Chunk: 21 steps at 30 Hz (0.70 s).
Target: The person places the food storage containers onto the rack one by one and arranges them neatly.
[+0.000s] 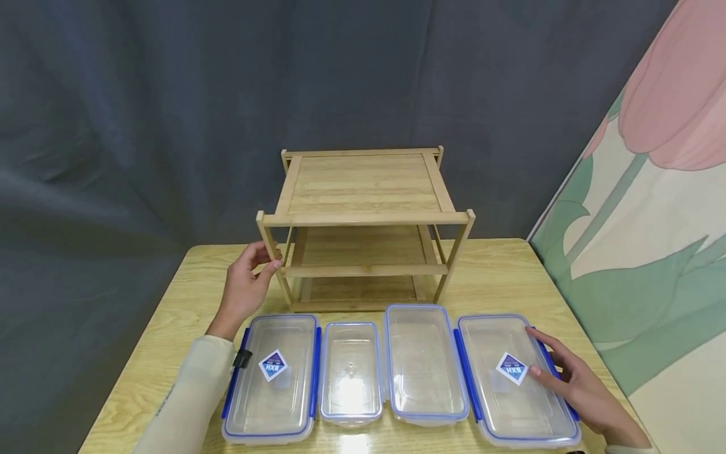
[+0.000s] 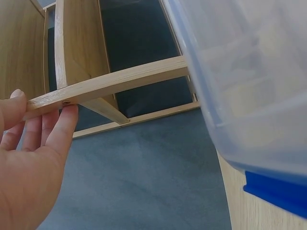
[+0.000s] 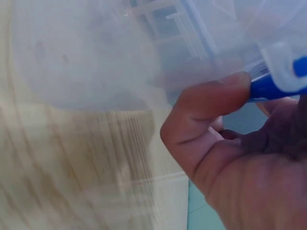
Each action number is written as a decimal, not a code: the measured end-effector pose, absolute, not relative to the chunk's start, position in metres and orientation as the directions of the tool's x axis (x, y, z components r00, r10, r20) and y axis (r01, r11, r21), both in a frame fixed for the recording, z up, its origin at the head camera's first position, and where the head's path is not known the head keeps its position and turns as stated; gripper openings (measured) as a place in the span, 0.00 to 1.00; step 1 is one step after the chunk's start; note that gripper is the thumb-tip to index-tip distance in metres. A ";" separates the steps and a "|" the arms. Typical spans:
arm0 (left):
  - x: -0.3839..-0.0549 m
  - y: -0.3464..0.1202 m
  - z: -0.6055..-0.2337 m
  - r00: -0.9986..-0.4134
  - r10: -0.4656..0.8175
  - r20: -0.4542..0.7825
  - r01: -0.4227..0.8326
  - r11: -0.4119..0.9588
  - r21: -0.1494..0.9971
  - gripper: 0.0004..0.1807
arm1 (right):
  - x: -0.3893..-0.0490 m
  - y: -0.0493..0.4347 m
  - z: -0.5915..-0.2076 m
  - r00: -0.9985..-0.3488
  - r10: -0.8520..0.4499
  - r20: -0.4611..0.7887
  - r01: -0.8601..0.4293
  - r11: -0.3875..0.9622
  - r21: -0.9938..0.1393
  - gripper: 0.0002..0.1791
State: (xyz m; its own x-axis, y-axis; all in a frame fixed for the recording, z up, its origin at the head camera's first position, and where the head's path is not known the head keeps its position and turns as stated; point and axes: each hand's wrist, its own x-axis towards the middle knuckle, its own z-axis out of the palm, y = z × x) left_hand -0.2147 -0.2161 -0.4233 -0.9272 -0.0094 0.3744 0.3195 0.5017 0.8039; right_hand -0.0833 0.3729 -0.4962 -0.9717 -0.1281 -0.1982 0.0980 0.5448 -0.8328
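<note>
A two-tier-and-top wooden rack (image 1: 365, 219) stands at the back of the table. My left hand (image 1: 247, 282) grips its front left post (image 2: 129, 79), thumb on one side and fingers on the other. At the far right lies a clear food container (image 1: 510, 413) with blue side latches and a diamond sticker. My right hand (image 1: 584, 384) holds this container by its right side, the thumb over the lid near the sticker and the index finger at the far corner. In the right wrist view a bent digit touches the container beside its blue latch (image 3: 273, 88).
Left of that container stand two lidless-looking clear boxes, one larger (image 1: 425, 359) and one smaller (image 1: 350, 353). A latched container (image 1: 283, 403) with a matching sticker lies at the left. Dark curtain (image 1: 340, 75) hangs behind the table (image 1: 153, 353); a tulip-patterned panel (image 1: 652, 239) borders the right.
</note>
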 end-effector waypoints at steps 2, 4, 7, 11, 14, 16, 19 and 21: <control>-0.215 -0.215 -0.422 -0.926 -0.007 0.378 0.325 0.498 0.804 0.20 | -0.082 0.373 -0.496 -0.973 -0.121 -0.198 0.103 0.539 -0.836 0.40; -0.214 -0.215 -0.422 -0.926 -0.013 0.378 0.322 0.500 0.804 0.19 | -0.080 0.373 -0.496 -0.974 -0.115 -0.196 0.105 0.538 -0.837 0.40; -0.214 -0.215 -0.422 -0.927 -0.018 0.374 0.315 0.503 0.805 0.19 | -0.079 0.372 -0.494 -0.975 -0.107 -0.194 0.114 0.508 -0.854 0.39; -0.213 -0.215 -0.423 -0.932 -0.015 0.362 0.305 0.508 0.806 0.20 | -0.078 0.371 -0.490 -0.975 -0.100 -0.197 0.121 0.505 -0.855 0.40; -0.214 -0.215 -0.423 -0.931 -0.015 0.364 0.306 0.506 0.806 0.19 | -0.077 0.371 -0.487 -0.978 -0.105 -0.182 0.106 0.503 -0.858 0.40; -0.215 -0.215 -0.424 -0.929 -0.017 0.369 0.311 0.503 0.806 0.19 | -0.075 0.372 -0.485 -0.978 -0.120 -0.170 0.096 0.466 -0.880 0.39; -0.216 -0.215 -0.424 -0.928 -0.017 0.373 0.315 0.501 0.806 0.19 | -0.073 0.372 -0.482 -0.979 -0.134 -0.150 0.077 0.436 -0.897 0.38; -0.216 -0.215 -0.423 -0.928 -0.018 0.371 0.313 0.502 0.807 0.19 | -0.073 0.372 -0.479 -0.981 -0.134 -0.143 0.072 0.434 -0.898 0.38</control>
